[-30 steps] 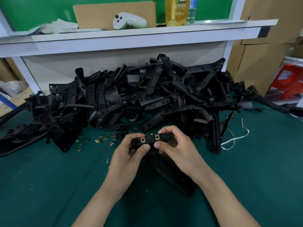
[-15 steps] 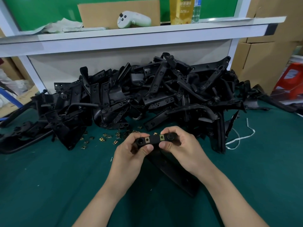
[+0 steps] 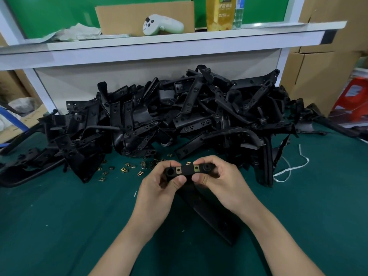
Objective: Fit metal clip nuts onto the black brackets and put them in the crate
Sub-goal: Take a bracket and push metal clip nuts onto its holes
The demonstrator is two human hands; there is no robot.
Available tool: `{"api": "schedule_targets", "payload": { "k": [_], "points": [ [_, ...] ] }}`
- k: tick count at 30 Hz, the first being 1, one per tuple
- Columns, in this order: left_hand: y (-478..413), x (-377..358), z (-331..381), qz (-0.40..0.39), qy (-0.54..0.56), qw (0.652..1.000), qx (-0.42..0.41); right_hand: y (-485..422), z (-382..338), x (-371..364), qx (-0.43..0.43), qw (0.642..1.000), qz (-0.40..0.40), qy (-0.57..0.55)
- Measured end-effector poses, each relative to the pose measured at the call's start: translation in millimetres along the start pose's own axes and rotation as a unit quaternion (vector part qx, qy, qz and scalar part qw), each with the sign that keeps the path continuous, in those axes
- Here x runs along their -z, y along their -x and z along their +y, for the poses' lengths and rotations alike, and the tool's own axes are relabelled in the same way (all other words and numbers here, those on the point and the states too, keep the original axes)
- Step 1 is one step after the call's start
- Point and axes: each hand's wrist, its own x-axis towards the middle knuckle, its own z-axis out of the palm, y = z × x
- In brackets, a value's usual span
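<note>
Fingers [image 3: 169, 163] of the left hand [image 3: 157, 190] curl over the far side of a short black bracket [image 3: 187, 170] and the thumb presses its near side, so the hand pinches the bracket's left end. The right hand [image 3: 223, 182] pinches the right end in the same way, with the index finger arched over the top and the thumb underneath. The bracket is held level, running left to right, above the middle of the tabletop [image 3: 59, 220], which has a dark green cover. Two brass-coloured clip nuts [image 3: 178, 170] sit on its face, one either side of its middle, and each end has a round socket. Under the hands a long black part [image 3: 213, 214] lies on the cover and runs toward the near right; whether it joins the held bracket cannot be told. A pile of black brackets [image 3: 179, 116] stretches along the far edge of the tabletop, almost from the left corner to the right. Loose clip nuts [image 3: 124, 169] are scattered just in front of the pile, to the left of the hands. A white string [image 3: 288, 169] lies near the right end of the pile. Behind the tabletop a white shelf [image 3: 179, 41] carries a white controller [image 3: 161, 24], a sheet of cardboard [image 3: 119, 16] and a yellow bottle [image 3: 219, 12]. Cardboard boxes [image 3: 310, 76] stand beyond the far right corner.
</note>
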Motion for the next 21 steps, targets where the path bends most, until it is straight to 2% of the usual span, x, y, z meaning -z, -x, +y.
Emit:
{"api": "schedule_targets", "payload": {
  "k": [7,14,17,21],
  "points": [
    [8.3,-3.0,18.1,0.059,0.057,0.994,-0.078,7.6,-21.4,-1.4,0.100,0.993,0.040,-0.054],
    [8.6,-0.4,18.3,0.111,0.007,0.976,-0.186,17.5,-24.5,-11.6,0.271,0.957,0.102,0.023],
    [7.7,1.9,12.4,0.119,-0.020,0.973,-0.198,17.7,-20.9,-15.8,0.275,0.956,0.093,0.038],
    [7.9,2.7,8.6,0.118,-0.062,0.967,-0.215,15.8,-18.2,-18.2,0.239,0.966,0.094,0.019]
  ]
}}
